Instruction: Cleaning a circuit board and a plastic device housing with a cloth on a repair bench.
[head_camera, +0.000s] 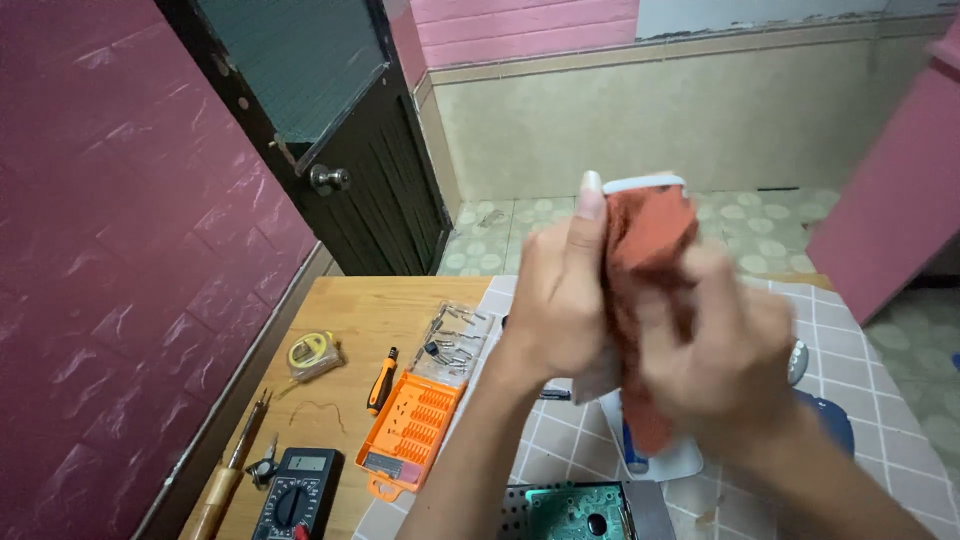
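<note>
My left hand (560, 300) is raised in front of me and holds a flat white-edged device (645, 183), thumb up along its left side. An orange-red cloth (648, 250) is draped over the device's face. My right hand (725, 345), blurred by motion, presses the cloth against the device. Most of the device is hidden behind the cloth and my hands.
A wooden table (350, 310) holds a yellow tape measure (312, 353), an orange-handled screwdriver (381, 380), an orange bit case (410, 432) with a clear lid (455, 340), a multimeter (297, 492) and a soldering iron (232, 470). A green circuit board (575, 510) lies near the front. A dark door (330, 130) stands left.
</note>
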